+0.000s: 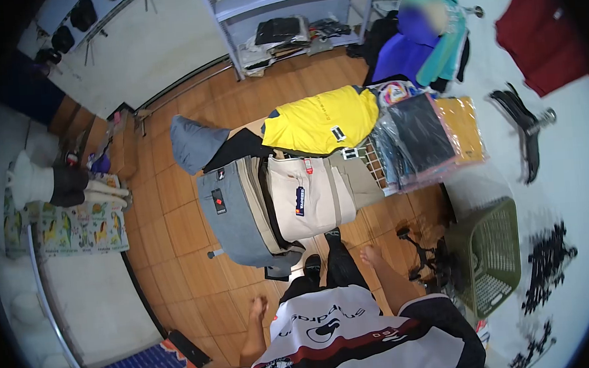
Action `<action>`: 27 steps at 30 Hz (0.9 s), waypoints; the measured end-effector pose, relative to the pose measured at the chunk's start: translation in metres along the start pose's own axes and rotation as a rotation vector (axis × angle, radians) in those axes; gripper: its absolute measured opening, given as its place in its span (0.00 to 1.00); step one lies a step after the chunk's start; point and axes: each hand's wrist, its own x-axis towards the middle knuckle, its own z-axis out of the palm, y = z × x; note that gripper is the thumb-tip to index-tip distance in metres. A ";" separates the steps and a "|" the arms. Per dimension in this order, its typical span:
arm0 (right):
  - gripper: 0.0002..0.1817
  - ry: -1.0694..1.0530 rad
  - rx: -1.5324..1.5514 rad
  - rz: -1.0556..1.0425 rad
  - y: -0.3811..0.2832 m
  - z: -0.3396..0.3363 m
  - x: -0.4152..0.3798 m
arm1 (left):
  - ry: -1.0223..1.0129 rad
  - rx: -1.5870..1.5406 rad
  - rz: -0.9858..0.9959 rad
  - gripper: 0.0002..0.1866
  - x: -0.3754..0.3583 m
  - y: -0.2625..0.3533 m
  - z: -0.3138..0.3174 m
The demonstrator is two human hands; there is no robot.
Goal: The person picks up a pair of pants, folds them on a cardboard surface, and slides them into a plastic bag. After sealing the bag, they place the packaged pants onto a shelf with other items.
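Note:
My left hand (258, 307) hangs in the air beside my body, fingers loosely apart, with nothing in it. On the other side my right hand (371, 255) also hangs free, its fingers slightly bent and holding nothing. In front of me stands a grey backpack (232, 218) with a dark tag. Against it leans a cream bag (305, 200) with a navy hang tag. Both hands are apart from these bags. Behind them lies a yellow garment (321, 118) with a dark edge. A grey cloth piece (194, 143) droops at the far left end.
Plastic-wrapped garments (426, 135) are stacked on a white wire rack (376, 165). A green basket (484, 260) stands to the right. Farther back are a shelf unit (290, 2) with packages and a purple-and-teal bundle (427, 34). A maroon garment (545, 34) hangs on the right wall.

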 end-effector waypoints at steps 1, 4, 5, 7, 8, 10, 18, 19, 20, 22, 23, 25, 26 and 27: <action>0.07 -0.006 -0.102 -0.004 -0.041 0.013 -0.004 | 0.036 -0.065 -0.113 0.15 -0.017 -0.022 -0.010; 0.09 -0.106 -0.174 -0.035 -0.112 0.046 0.044 | -0.101 -0.348 -0.185 0.14 -0.053 -0.088 -0.019; 0.09 -0.128 -0.202 -0.036 -0.139 0.061 0.056 | 0.065 -0.282 -0.203 0.15 -0.072 -0.094 -0.003; 0.11 -0.223 -0.236 -0.076 -0.185 0.086 0.078 | 0.219 -0.275 -0.233 0.20 -0.100 -0.105 0.026; 0.12 -0.250 -0.231 -0.080 -0.206 0.100 0.091 | 0.258 -0.288 -0.233 0.22 -0.111 -0.107 0.044; 0.15 -0.282 -0.231 -0.110 -0.233 0.129 0.120 | 0.305 -0.360 -0.225 0.27 -0.147 -0.082 0.079; 0.27 -0.235 -0.402 -0.249 -0.291 0.215 0.161 | 0.381 -0.583 -0.146 0.16 -0.191 -0.100 0.137; 0.30 -0.221 -0.422 -0.256 -0.299 0.220 0.158 | 0.399 -0.576 -0.168 0.16 -0.200 -0.098 0.145; 0.33 -0.206 -0.442 -0.262 -0.303 0.226 0.159 | 0.416 -0.572 -0.185 0.15 -0.205 -0.095 0.150; 0.39 -0.289 -0.484 -0.226 -0.311 0.236 0.168 | 0.451 -0.576 -0.218 0.14 -0.218 -0.090 0.159; 0.43 -0.329 -0.503 -0.208 -0.313 0.239 0.174 | 0.461 -0.576 -0.235 0.14 -0.223 -0.088 0.164; 0.48 -0.346 -0.536 -0.225 -0.319 0.247 0.173 | 0.481 -0.578 -0.265 0.13 -0.228 -0.085 0.170; 0.48 -0.372 -0.565 -0.232 -0.324 0.248 0.174 | 0.491 -0.579 -0.276 0.13 -0.232 -0.084 0.172; 0.47 -0.376 -0.580 -0.271 -0.319 0.252 0.184 | 0.497 -0.576 -0.285 0.13 -0.235 -0.080 0.174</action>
